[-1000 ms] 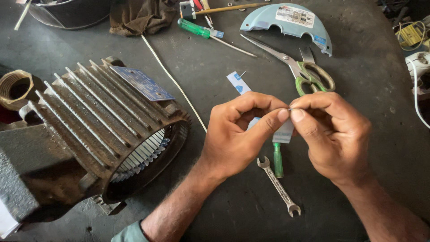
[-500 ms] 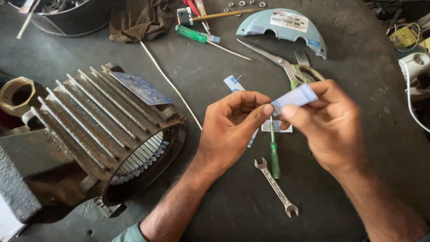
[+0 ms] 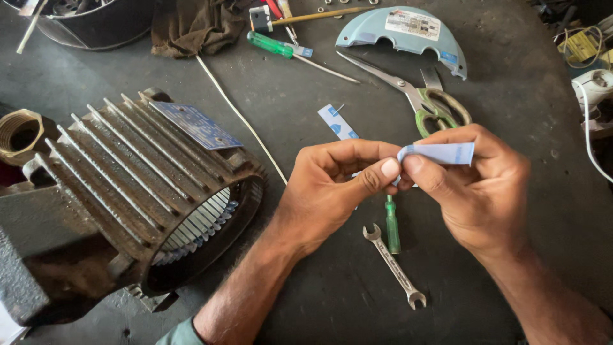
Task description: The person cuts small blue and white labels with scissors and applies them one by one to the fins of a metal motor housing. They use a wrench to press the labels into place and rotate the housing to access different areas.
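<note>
My left hand (image 3: pixel 332 188) and my right hand (image 3: pixel 476 191) meet over the middle of the dark workbench. Both pinch a small light-blue paper strip (image 3: pixel 440 153), folded between the thumbs and forefingers. Its free end sticks out to the right over my right forefinger. Under the hands lie a small green-handled screwdriver (image 3: pixel 392 225) and a little open-ended spanner (image 3: pixel 396 267). Another blue-and-white paper strip (image 3: pixel 336 121) lies flat just beyond my left hand.
A finned grey motor housing (image 3: pixel 128 191) with an open end lies at left, a brass fitting (image 3: pixel 19 131) beside it. Scissors (image 3: pixel 415 96), a pale blue curved cover (image 3: pixel 408 29), a green screwdriver (image 3: pixel 274 45), a brown rag (image 3: pixel 191 25) and a white wire (image 3: pixel 236 115) lie further back.
The hands have turned and folded the paper strip; its free end now points right over my right hand. The view has shifted slightly closer.
</note>
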